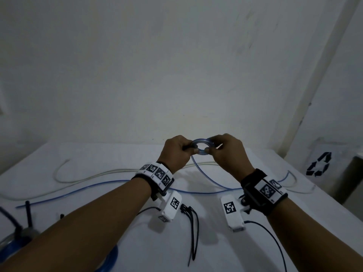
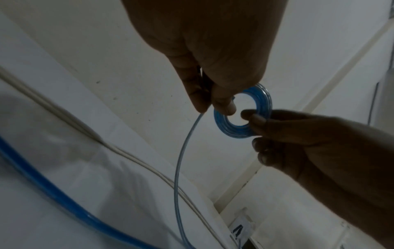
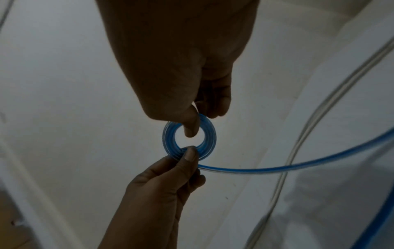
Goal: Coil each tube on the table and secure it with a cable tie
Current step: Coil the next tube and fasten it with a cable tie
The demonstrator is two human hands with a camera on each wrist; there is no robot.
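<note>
a small coil of blue tube is held above the white table, pinched on one side by the left hand and on the other by the right hand. its loose tail hangs down to the table, beside a whitish tube. black cable ties lie nearer the body.

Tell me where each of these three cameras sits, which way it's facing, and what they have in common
Head: worn on the head, looks forward and down at the table; both forearms, left hand and right hand show.
Left wrist: looks along the left hand at the blue tube coil.
Right wrist: looks along the right hand's fingers.
All three share the coil, pinched by both hands.
</note>
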